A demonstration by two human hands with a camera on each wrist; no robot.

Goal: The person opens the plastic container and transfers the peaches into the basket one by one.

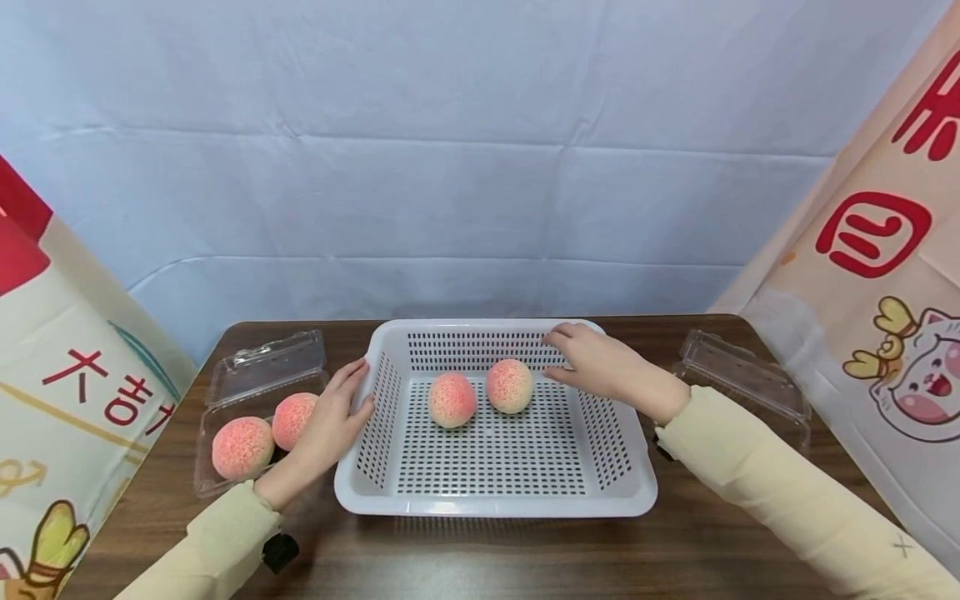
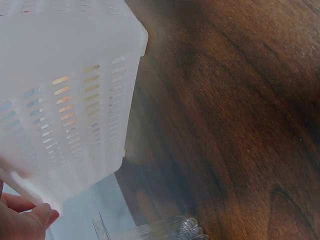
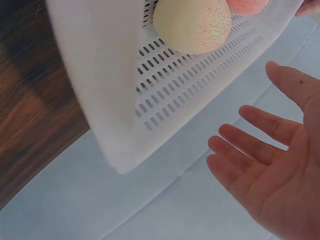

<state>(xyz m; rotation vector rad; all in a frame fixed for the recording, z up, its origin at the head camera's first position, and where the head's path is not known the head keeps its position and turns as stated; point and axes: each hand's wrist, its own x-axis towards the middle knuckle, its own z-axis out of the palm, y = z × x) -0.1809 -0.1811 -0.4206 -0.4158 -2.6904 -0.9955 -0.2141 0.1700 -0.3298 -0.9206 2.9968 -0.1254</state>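
Observation:
A white perforated plastic basket (image 1: pixel 495 506) stands on the table with two pink-and-cream peaches inside, one peach (image 1: pixel 452 400) left of the other peach (image 1: pixel 510 386). My left hand (image 1: pixel 330 422) is at the basket's left side. In the left wrist view, its thumb and a finger (image 2: pixel 42 216) pinch the rim. Over the basket's back right part is my right hand (image 1: pixel 603 364). The right wrist view shows this hand (image 3: pixel 270 160) with its fingers spread and nothing in them, apart from the basket wall (image 3: pixel 100 75).
Left of the basket, an opened clear plastic clamshell (image 1: pixel 266 367) holds two more peaches (image 1: pixel 242 447), one partly behind my left hand. Another clear clamshell (image 1: pixel 742 375) lies at the right, partly behind my right sleeve. A pale cloth (image 1: pixel 480 208) hangs behind the wooden table (image 1: pixel 420 554).

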